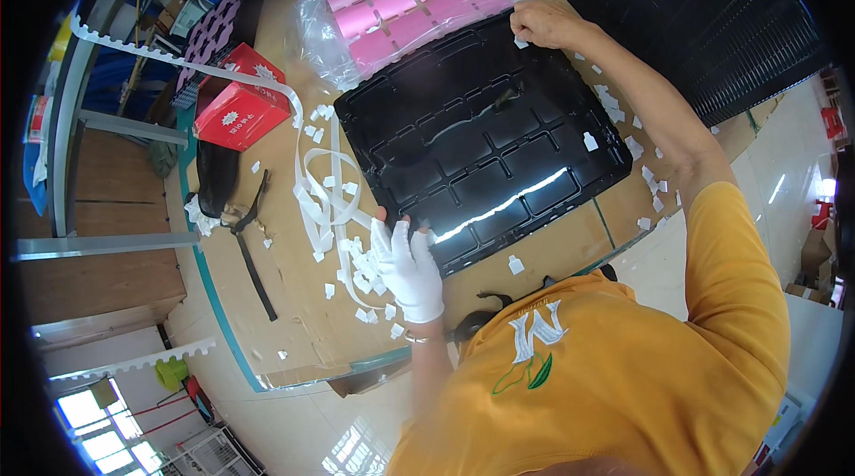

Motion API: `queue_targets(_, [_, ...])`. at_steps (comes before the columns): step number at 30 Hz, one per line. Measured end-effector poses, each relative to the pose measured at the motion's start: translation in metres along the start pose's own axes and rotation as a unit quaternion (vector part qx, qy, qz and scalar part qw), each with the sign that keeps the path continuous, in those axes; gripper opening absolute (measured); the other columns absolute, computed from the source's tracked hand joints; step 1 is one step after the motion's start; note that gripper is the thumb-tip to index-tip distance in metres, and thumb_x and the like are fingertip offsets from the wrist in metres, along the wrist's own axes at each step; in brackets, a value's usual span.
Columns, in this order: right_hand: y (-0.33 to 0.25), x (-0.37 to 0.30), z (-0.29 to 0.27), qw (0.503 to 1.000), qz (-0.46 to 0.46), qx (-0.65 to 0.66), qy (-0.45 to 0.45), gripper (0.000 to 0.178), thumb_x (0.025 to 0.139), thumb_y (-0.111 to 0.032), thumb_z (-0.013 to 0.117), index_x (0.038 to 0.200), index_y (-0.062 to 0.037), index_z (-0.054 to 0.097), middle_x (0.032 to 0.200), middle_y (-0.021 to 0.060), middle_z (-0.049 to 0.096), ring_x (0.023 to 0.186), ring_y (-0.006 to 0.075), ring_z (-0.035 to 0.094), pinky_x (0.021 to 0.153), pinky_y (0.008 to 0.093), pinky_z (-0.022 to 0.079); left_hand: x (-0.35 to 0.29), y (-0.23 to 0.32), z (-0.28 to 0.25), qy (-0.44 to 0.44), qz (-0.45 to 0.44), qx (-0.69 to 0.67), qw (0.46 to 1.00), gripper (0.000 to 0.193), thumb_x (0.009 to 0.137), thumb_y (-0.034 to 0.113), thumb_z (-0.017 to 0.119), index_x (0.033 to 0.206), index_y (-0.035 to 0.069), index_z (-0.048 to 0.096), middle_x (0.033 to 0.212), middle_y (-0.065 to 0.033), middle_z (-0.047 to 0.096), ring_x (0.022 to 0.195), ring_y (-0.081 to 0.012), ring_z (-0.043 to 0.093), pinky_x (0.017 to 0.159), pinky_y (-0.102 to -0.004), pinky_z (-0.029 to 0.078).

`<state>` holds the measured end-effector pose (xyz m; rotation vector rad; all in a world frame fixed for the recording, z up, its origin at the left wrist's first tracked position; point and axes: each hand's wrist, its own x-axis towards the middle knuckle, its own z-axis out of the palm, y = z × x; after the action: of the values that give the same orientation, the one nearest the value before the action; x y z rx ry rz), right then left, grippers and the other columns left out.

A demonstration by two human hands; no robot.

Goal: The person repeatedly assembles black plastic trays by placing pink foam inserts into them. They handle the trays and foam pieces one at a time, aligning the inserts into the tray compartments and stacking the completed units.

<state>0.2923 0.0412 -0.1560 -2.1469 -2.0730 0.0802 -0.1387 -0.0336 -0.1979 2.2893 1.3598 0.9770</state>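
The head view shows the person's left forearm rising from the bottom centre of the frame, while the right arm reaches in from the right edge, bent at the elbow and stretched toward the top centre.

The left hand (410, 267), in a white glove that leaves the fingertips bare, lies at the lower-left corner of a large black glossy plastic tray (472, 160) with moulded ridges. Its fingers are extended and slightly parted, with the tips at the tray's rim, not clenched. The bare right hand (552, 24) is at the tray's top corner, its fingers curled inward; a small white scrap shows just below them, and I cannot tell whether they grasp that scrap or the rim.

The tray lies tilted across the centre of the frame on a brown tabletop (303, 325). One white paper-like piece (590, 141) rests on its right part. Looped white strips (313, 195) and many small white cut pieces (363, 273) lie left of the tray, with more pieces along its right side. Beyond its top edge are pink rectangular pieces (396, 2) in a clear plastic bag (321, 40). A red cardboard box (240, 115) stands at upper left, and a black ribbed panel (704, 22) fills the upper right.
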Motion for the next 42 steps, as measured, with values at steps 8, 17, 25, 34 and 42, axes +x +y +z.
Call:
queue_targets(8, [-0.003,0.001,0.006,0.977,-0.140,-0.150,0.060,0.001,0.081,-0.007,0.061,0.081,-0.0069,0.062,0.092,0.0077,0.058,0.098,0.0260,0.058,0.086,0.0377,0.042,0.002,0.001,0.001,-0.005,-0.010,-0.017,1.000,0.021,0.083,0.000,0.062,0.103,-0.007,0.064,0.129,-0.0223,0.054,0.103,-0.0322,0.059,0.084,-0.0370,0.050])
queue_targets(17, [-0.015,-0.108,-0.015,0.949,-0.090,-0.117,0.280,0.008,0.082,-0.003,0.059,0.089,-0.0065,0.058,0.089,0.0085,0.052,0.088,0.0258,0.056,0.080,0.0370,0.046,0.002,0.002,-0.001,-0.015,-0.006,0.000,1.000,0.022,0.083,-0.002,0.062,0.105,-0.008,0.063,0.130,-0.0210,0.053,0.102,-0.0290,0.060,0.084,-0.0354,0.051])
queue_targets(25, [-0.002,-0.128,-0.034,0.969,0.035,0.050,0.240,0.004,0.090,-0.010,0.059,0.092,-0.0080,0.057,0.090,0.0086,0.051,0.086,0.0288,0.057,0.078,0.0369,0.049,0.000,0.000,0.000,-0.010,-0.009,-0.019,1.000,0.021,0.085,-0.002,0.060,0.105,-0.010,0.062,0.131,-0.0208,0.052,0.102,-0.0284,0.061,0.084,-0.0355,0.051])
queue_targets(34, [-0.012,-0.039,-0.014,0.970,-0.093,-0.098,0.201,0.006,0.086,-0.015,0.057,0.088,-0.0095,0.055,0.091,0.0092,0.054,0.087,0.0294,0.058,0.076,0.0403,0.047,0.001,-0.001,-0.001,-0.012,0.000,-0.001,1.000,0.022,0.084,-0.001,0.061,0.105,-0.008,0.063,0.130,-0.0215,0.052,0.103,-0.0300,0.060,0.085,-0.0357,0.051])
queue_targets(42, [0.000,-0.010,0.025,0.981,-0.052,-0.059,0.178,0.017,0.081,-0.017,0.065,0.089,-0.0076,0.054,0.093,0.0102,0.057,0.095,0.0334,0.058,0.079,0.0439,0.045,0.002,0.001,0.000,-0.012,-0.017,-0.017,1.000,0.020,0.083,-0.001,0.062,0.102,-0.008,0.063,0.130,-0.0219,0.053,0.103,-0.0313,0.060,0.087,-0.0372,0.050])
